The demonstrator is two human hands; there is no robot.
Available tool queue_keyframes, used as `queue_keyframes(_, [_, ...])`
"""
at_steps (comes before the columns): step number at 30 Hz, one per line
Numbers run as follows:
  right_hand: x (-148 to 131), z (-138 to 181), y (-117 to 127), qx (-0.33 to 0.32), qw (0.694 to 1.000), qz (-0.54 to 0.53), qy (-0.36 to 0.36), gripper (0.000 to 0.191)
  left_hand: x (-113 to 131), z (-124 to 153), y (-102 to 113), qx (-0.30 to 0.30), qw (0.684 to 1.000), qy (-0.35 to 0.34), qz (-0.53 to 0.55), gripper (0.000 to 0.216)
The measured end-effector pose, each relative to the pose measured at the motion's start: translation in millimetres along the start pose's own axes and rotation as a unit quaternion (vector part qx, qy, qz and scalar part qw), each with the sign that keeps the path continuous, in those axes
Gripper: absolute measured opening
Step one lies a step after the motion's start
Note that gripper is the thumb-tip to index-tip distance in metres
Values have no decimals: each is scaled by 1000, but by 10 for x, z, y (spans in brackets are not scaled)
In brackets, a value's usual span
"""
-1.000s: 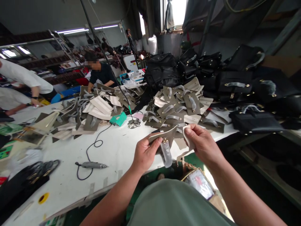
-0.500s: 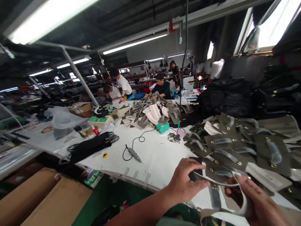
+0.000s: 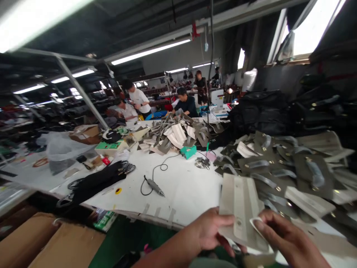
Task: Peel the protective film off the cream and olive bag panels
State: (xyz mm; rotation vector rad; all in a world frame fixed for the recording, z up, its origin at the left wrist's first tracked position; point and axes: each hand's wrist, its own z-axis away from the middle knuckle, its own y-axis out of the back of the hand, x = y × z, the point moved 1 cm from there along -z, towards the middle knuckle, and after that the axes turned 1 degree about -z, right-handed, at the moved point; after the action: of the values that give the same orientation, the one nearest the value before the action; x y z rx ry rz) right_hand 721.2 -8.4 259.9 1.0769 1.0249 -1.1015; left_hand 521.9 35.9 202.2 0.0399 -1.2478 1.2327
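Observation:
I hold one flat beige-grey leather panel (image 3: 241, 208) upright in front of me, its pale back side facing me. My left hand (image 3: 209, 232) grips its lower left edge with thumb on top. My right hand (image 3: 287, 238) pinches its lower right corner, where a white strip curls. Just behind it on the white table (image 3: 184, 190) lies a large heap of similar olive panels with plastic-wrapped handles (image 3: 281, 167).
A second heap of panels (image 3: 175, 136) lies further back, with a green box (image 3: 188, 150) and a corded pen-shaped tool (image 3: 153, 186) on the table. Black straps (image 3: 97, 180) lie left, black bags (image 3: 262, 111) right, cardboard boxes (image 3: 55, 242) below. Several people work at the far end.
The camera swung up and left, then steadied. The panel, earlier bent with its handle side showing, now stands flat and upright between both hands.

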Motion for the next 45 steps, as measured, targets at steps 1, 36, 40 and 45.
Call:
queue_keyframes(1, [4,4,81,27,999,22,0,45,40,12,-54,32,999,-22,-15,63])
queue_keyframes(36, [259,-462,-12,66,993,96,-17,45,436,-463,-232,148,960,-137,-193,35])
queue_keyframes(40, [330,-532,-115,113,983,144,-11,44,371,-549,-201,177,962,-122,-166,37])
queue_keyframes(45, [382,-636,-186,148,972,181,17,43,281,-706,-117,193,963,-131,-136,43])
